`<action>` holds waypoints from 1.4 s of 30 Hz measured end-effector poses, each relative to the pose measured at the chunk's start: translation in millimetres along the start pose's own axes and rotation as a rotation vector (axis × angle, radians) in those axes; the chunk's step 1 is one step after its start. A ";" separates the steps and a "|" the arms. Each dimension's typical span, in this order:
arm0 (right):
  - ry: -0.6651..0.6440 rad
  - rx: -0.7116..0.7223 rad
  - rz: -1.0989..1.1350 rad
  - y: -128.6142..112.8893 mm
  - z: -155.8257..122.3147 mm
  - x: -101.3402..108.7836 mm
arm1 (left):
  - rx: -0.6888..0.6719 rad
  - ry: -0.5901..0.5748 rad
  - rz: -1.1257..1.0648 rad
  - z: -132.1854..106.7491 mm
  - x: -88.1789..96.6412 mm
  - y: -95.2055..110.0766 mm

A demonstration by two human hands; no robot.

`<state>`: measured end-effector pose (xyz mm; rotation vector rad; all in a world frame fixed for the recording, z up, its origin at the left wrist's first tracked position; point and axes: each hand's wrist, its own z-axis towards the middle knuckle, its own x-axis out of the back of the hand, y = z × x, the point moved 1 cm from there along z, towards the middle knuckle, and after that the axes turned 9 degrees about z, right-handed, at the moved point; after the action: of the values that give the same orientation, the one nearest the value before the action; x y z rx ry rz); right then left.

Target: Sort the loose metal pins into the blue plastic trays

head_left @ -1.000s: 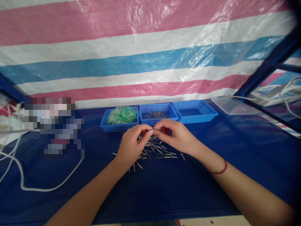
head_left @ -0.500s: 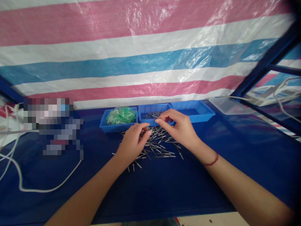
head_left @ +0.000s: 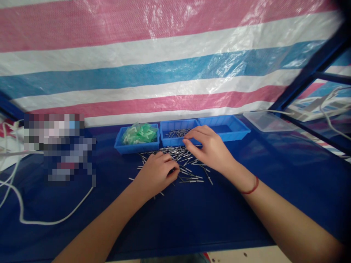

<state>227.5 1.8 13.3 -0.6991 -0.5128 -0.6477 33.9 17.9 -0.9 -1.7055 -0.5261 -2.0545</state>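
Note:
A loose pile of blind rivets (head_left: 189, 178) lies on the blue table in front of the small blue bins. My left hand (head_left: 160, 173) is down at the near left side of the pile, thumb and forefinger pinched together among the rivets. What sits between those fingertips is mostly hidden; it looks like a rivet. Over the front edge of the middle blue bin (head_left: 164, 141) is my right hand (head_left: 210, 148), its fingers stretched forward with a small gap to the thumb. I see nothing held there. More rivets (head_left: 178, 133) lie inside that bin.
The left blue bin (head_left: 137, 148) holds green and white plastic pieces (head_left: 139, 133). The right blue bin (head_left: 227, 136) adjoins the middle one. A clear plastic lid (head_left: 265, 121) lies at the back right. White cables (head_left: 41, 222) run across the table's left side, beside a blurred-out area.
My left hand has come slightly nearer and lower, closing its thumb and forefinger into a pinch over the rivets. My right hand's fingers have straightened from a curled pinch at the middle bin.

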 end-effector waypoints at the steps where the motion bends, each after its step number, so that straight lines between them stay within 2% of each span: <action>1: -0.024 0.006 0.007 -1.2 0.0 -0.3 | 0.000 -0.001 0.014 0.1 -0.7 0.1; 8: -0.086 0.018 0.030 -7.0 0.0 0.5 | 0.070 0.034 0.059 0.8 -2.0 4.0; 19: -0.143 0.032 -0.002 -9.5 -1.8 -1.4 | 0.082 -0.002 0.041 0.2 -3.1 7.6; 27: -0.188 0.035 -0.027 -10.8 -2.2 -3.8 | 0.163 0.004 0.091 -1.7 -2.3 13.6; 31: -0.194 0.025 -0.029 -9.6 -2.7 -4.8 | 0.199 0.048 0.139 -1.1 -1.6 10.8; 36: -0.173 -0.102 0.068 -5.2 -4.9 -9.7 | 0.310 0.192 0.043 1.0 3.9 2.4; 42: -0.150 -0.391 0.518 -12.3 -5.1 -18.3 | 0.369 0.327 -0.174 0.8 3.8 -0.7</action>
<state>207.4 -2.4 3.7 -1.2065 -0.3204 -0.2048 33.5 18.6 3.0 -1.1223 -0.9014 -2.1333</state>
